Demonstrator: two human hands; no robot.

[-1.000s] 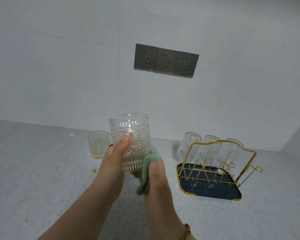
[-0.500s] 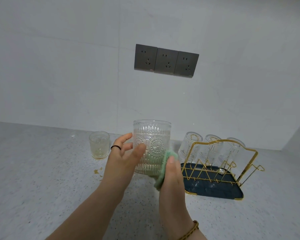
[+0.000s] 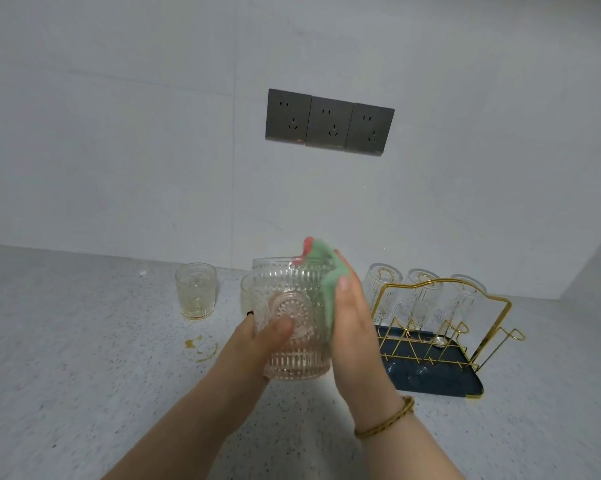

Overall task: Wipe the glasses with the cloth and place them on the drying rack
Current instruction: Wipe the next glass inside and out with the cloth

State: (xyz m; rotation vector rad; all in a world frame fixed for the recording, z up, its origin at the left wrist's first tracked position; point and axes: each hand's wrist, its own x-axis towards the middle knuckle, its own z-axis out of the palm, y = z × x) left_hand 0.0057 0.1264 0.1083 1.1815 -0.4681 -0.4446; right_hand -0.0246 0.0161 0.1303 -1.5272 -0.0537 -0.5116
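An embossed clear glass [image 3: 293,299] is held upright above the counter. My left hand [image 3: 257,341] grips it from the left, thumb across its front. My right hand [image 3: 352,327] presses a green cloth [image 3: 328,282] against the glass's right side, and the cloth's top reaches over the rim. A second small glass [image 3: 195,289] with yellowish residue stands on the counter at the left. Another glass [image 3: 247,296] is partly hidden behind the held one. The gold wire drying rack [image 3: 465,327] on a dark blue tray stands at the right with three upturned glasses [image 3: 427,299].
Yellowish spill marks [image 3: 202,348] lie on the speckled counter [image 3: 84,341] in front of the left glass. Three dark wall sockets [image 3: 329,122] sit on the white wall behind. A side wall closes in at the far right.
The held glass has moved lower and nearer to me. My right hand has slid the cloth up the glass's right side to its rim.
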